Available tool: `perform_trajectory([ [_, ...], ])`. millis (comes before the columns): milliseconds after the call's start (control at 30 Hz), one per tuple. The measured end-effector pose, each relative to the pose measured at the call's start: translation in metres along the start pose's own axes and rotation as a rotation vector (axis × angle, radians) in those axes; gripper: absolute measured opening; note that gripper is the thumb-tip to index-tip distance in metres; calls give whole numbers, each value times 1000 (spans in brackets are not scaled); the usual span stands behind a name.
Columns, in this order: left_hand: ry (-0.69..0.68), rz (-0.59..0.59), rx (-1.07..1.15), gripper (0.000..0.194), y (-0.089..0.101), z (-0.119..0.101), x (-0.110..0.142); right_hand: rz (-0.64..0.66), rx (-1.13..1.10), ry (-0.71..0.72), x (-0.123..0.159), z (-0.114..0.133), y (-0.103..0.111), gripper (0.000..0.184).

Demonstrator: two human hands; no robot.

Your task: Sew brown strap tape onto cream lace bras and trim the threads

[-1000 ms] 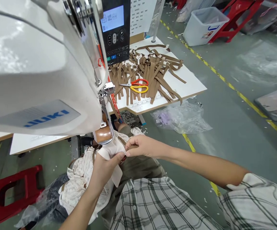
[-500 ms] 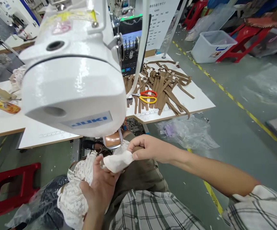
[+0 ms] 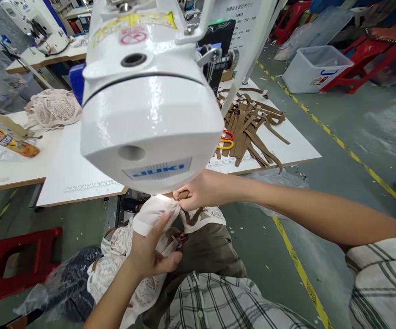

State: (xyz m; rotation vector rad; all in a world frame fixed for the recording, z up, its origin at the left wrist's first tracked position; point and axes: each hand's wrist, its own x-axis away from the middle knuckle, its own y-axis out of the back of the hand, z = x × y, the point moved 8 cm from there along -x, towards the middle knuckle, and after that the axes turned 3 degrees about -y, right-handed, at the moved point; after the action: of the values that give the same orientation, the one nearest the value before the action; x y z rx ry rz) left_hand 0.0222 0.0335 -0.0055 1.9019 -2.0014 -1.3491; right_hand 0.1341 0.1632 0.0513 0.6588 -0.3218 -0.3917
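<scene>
Under the head of a white sewing machine [image 3: 153, 123], my right hand [image 3: 206, 189] is closed, pinching the edge of a smooth white bra cup [image 3: 152, 212]. My left hand [image 3: 152, 253] lies against the near side of the cup. Its index finger stretches over the fabric and the thumb stands apart; the other fingers are partly hidden. White lace fabric with a brown strip [image 3: 194, 216] hangs below my right hand. More white lace pieces [image 3: 115, 269] are heaped across my lap on the left. The machine head hides the needle area.
Brown fabric strips [image 3: 249, 128] pile on the white table [image 3: 301, 148], with red-and-yellow-handled scissors [image 3: 226, 140] beside them. Left are a bundle of beige lace [image 3: 52, 107], an orange-yellow packet [image 3: 11, 141] and a red stool [image 3: 19, 262]. A clear plastic bin [image 3: 316, 68] stands on the floor.
The camera view has shifted. My right hand has moved up under the machine head with the white cup's edge. My left hand has turned from palm-up to lying against the cup, which is now spread wider.
</scene>
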Motion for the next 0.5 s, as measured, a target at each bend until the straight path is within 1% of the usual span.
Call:
perform_trajectory([
  [100,22,-34,9,80,-4,0,4,41,-16,-33,0,-3,-3,25],
  [200,52,17,-75,83,-13,5,7,54,11,-21,-2,-3,-4,28],
  [267,28,50,-133,85,-18,9,5,50,33,-19,-3,-4,-4,28],
  [333,23,50,-130,81,-23,15,4,58,46,-27,-3,-4,-4,27],
  [400,87,-1,-61,78,-29,25,7,80,52,-45,-2,-4,-5,28],
  [467,164,-101,37,80,-35,36,17,101,58,-76,-1,-4,-5,29],
  [500,179,-151,77,82,-38,39,21,105,60,-90,-1,-3,-4,30],
])
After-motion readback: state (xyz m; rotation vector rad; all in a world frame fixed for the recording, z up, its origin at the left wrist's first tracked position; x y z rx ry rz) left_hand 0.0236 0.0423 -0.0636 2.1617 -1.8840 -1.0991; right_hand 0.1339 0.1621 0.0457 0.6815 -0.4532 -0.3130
